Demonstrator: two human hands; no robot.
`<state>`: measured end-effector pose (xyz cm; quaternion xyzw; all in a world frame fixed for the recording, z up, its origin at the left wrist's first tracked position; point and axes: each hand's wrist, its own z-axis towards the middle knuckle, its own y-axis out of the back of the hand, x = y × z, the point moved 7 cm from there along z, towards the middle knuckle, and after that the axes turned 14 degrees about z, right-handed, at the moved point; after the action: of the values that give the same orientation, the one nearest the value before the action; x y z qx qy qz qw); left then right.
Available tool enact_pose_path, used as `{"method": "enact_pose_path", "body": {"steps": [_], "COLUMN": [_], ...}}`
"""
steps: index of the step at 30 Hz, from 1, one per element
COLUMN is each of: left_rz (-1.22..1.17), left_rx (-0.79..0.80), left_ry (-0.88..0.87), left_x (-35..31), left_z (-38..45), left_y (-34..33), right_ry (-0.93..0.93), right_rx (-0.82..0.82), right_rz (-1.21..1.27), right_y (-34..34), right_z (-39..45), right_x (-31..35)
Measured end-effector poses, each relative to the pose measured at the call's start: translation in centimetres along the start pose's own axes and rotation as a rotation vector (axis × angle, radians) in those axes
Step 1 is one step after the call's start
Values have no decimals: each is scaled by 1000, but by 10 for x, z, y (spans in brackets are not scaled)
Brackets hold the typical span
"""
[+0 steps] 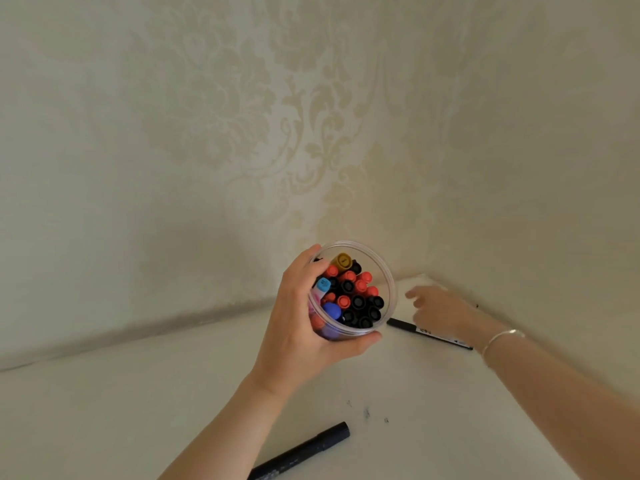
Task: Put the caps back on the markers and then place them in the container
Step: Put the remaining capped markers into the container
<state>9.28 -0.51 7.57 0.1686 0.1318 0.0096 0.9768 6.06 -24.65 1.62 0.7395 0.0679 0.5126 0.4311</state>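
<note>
Lighting was soft, dim and even, with a greenish-cream cast. The right hand [440, 313] was motion-blurred. A diffuse shadow fell on the wall [207, 133] left of centre. Wide-angle distortion bent the table [138, 410] edge.

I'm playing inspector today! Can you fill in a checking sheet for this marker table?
Surface: white table, a few small dark specks.
Job's things: clear tub full of capped markers, lifted off the table; one black marker lying near the front; another black marker lying by the corner.
Clutter: nothing seen.
Grippers: left hand wrapped around the tub; right hand open, reaching over the far marker, bracelet on the wrist.
Cables: nothing seen.
Surroundings: patterned cream wallpaper, room corner.
</note>
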Motion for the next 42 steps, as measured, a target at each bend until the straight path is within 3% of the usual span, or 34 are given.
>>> {"method": "enact_pose_path", "body": {"steps": [2, 8, 10, 12, 17, 21, 24, 30, 42], "left_rz": [6, 7, 3, 3, -11, -28, -22, -2, 38], "left_rx": [12, 25, 35, 37, 27, -16, -58, -75, -113], "left_ry": [3, 11, 24, 28, 76, 119, 140, 109, 87], "left_x": [1, 2, 4, 5, 10, 15, 18, 17, 19], "left_z": [0, 1, 1, 1, 1, -1, 1, 6, 6], "left_y": [-5, -14, -15, -15, -11, -4, 4, 15, 34], "right_ry": [-37, 120, 115, 162, 634, 971, 1021, 970, 1048], "right_rx": [79, -71, -88, -185, -604, -499, -384, -374, -391], "right_rz": [-269, -619, -509, -241, 507, 881, 792, 511, 642], "right_y": [-27, -40, -36, -18, 79, 104, 84, 43, 38], "right_z": [2, -1, 3, 4, -49, -122, -142, -136, -144], "right_x": [-24, -9, -3, 10, 87, 142, 166, 175, 181]}}
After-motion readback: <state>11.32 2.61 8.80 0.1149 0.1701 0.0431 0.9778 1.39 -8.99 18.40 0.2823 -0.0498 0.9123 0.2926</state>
